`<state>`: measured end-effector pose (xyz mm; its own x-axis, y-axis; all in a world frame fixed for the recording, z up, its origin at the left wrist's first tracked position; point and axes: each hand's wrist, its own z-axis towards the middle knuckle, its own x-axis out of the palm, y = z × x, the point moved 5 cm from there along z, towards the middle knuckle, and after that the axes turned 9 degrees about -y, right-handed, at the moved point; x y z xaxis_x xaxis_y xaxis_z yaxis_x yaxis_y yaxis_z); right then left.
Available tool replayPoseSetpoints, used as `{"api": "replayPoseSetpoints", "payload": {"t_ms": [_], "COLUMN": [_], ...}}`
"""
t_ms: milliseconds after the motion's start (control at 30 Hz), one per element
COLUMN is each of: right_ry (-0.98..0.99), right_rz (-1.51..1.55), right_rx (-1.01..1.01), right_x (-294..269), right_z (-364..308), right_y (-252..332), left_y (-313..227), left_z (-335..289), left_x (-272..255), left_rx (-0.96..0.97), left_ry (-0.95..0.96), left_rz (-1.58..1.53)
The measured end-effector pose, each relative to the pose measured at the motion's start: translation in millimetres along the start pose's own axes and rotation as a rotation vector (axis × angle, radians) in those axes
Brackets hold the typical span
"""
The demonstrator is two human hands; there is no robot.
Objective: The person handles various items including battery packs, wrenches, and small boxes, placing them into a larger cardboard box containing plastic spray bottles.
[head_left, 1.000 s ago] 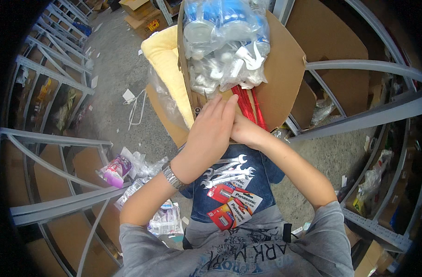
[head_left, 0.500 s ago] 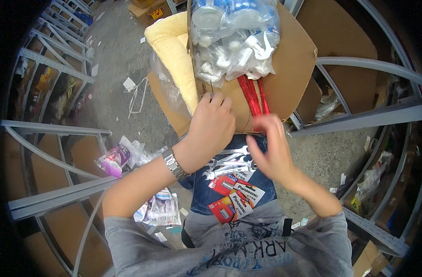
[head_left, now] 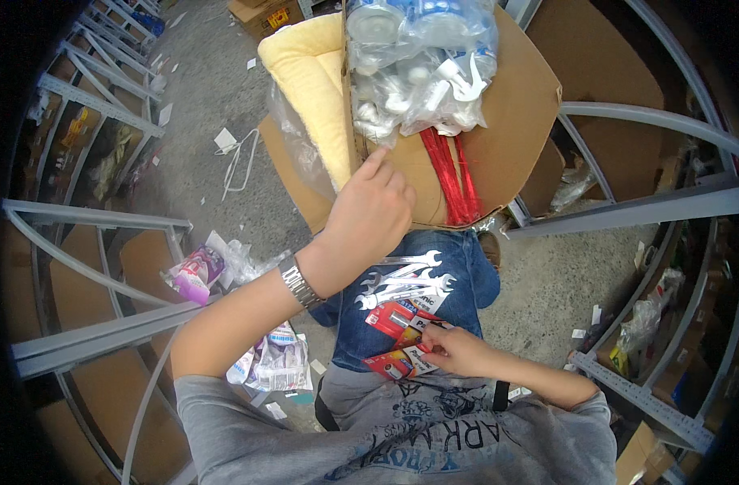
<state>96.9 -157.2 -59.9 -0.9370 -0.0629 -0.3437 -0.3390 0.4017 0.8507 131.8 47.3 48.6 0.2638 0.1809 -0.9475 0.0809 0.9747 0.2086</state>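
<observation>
Right hand meets the near red-and-white card battery pack, seemingly picking, pinch needed next, grip unclear, likewise left hand!

The left hand — a metal band at its wrist — is at the near left part of an open cardboard box holding bagged white spray heads and red strands. The right hand touches the lower battery pack on the jeans — near silver wrenches. A cream cushion lies alongside.
</observation>
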Motion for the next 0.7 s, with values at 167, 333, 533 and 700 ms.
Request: {"api": "replayPoseSetpoints", "payload": {"t_ms": [167,333,533,700], "right_ry": [0.055,-0.282,-0.955,-0.942], "right_rz": [0.345,0.488,0.165,-0.345], "right_rx": [0.042,-0.097,-0.352,-0.196], "right_x": [-16.5,-104.5,-202.3,-221.4], "right_z": [-2.2,-8.4,4.0,79.0], "right_y": [3.0,43.7,93.2,104.3], "left_y": [-1.4,-0.2,-0.9,-0.7], "left_z": [0.8,-5.9,-5.3,-4.7], "left_x": [-3.0,-4.7,-8.4,-7.5], "left_rx": [-0.013,-0.021,-0.020,-0.013], "left_ry": [-0.017,0.003,-0.071,-0.045], "left_rz": [0.018,-0.023,-0.026,-0.031]}}
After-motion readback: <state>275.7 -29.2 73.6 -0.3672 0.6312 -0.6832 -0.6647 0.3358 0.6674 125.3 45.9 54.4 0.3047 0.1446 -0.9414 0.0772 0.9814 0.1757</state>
